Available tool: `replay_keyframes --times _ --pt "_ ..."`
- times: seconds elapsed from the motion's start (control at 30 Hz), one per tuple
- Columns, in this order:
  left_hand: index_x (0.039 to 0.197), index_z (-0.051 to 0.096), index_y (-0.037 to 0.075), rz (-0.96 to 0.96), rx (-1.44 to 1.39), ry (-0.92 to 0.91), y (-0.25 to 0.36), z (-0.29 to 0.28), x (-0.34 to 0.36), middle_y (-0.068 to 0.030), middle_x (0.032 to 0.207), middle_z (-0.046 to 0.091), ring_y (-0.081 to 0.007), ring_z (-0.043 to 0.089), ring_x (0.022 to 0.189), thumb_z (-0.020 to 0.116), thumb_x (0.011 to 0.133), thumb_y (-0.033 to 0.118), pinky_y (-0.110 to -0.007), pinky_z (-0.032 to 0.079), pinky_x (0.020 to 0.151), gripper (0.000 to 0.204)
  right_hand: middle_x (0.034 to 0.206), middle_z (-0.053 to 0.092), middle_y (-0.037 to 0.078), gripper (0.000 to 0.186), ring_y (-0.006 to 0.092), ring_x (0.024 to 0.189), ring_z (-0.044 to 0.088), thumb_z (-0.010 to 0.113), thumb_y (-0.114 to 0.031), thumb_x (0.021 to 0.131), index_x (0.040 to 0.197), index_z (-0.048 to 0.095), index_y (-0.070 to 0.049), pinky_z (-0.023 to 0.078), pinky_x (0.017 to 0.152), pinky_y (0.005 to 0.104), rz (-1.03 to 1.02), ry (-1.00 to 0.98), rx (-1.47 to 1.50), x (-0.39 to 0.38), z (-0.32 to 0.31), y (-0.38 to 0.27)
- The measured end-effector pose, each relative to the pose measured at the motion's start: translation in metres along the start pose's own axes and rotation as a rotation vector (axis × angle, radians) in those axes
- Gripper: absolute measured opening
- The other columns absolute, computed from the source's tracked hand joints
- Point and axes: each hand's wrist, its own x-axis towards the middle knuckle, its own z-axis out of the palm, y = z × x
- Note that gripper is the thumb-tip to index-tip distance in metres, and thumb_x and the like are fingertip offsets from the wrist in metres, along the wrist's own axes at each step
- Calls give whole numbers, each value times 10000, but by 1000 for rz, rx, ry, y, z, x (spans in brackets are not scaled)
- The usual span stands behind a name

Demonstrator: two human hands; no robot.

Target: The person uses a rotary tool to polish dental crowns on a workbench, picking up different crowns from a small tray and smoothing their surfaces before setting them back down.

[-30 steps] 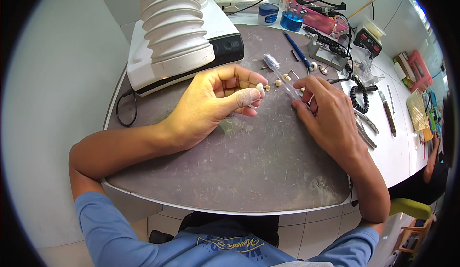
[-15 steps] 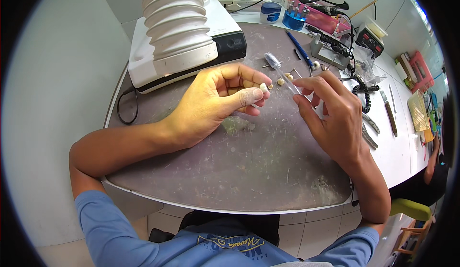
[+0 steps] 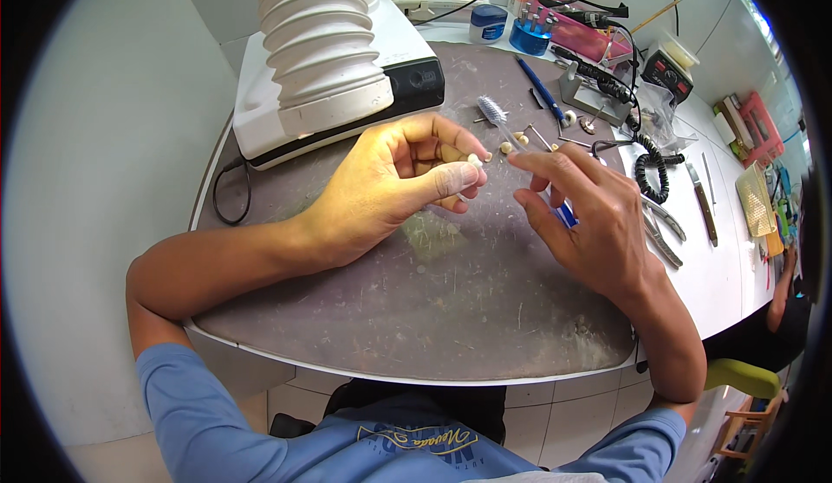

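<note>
Between the thumb and fingertips of my left hand (image 3: 394,167) is pinched a small white dental crown (image 3: 474,161), partly covered by the fingers. My right hand (image 3: 598,214), to the right of it, holds a small bristle brush (image 3: 492,110) by its slim clear shaft. The brush's white bristles point up and away, apart from the crown. A blue part shows below the right fingers, and its join to the brush is hidden. Just beyond the hands, several small tooth-coloured pieces (image 3: 507,148) lie on the grey mat (image 3: 416,310).
At the back left stands a white machine (image 3: 338,93) with a ribbed hose (image 3: 321,32). A blue pen-like tool (image 3: 542,86), a blue bur holder (image 3: 529,39) and a round jar (image 3: 488,24) lie behind. Pliers (image 3: 663,232), a knife (image 3: 703,206) and a coiled cord (image 3: 652,171) are at right.
My right fingers have shifted a little left and opened wider around the brush shaft, and a blue part now shows beneath them. The left hand with the crown has barely moved.
</note>
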Motion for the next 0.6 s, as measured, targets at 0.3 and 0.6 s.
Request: replay_keyframes --times 0.3,0.6 --pt "999 548 40 -2 39 -49 0 0 4 -50 948 615 -111 596 854 652 899 135 -255 498 755 172 748 636 66 480 210 614 624 684 -129 815 1269 539 -75 505 561 336 106 -18 60 1 -3 2" --pt "1005 558 44 45 -23 -156 1 8 -5 -43 917 610 -97 578 800 659 886 84 -246 468 745 161 762 651 103 404 247 621 640 673 -137 829 1215 587 -55 502 564 357 110 -99 62 -2 -5 1"
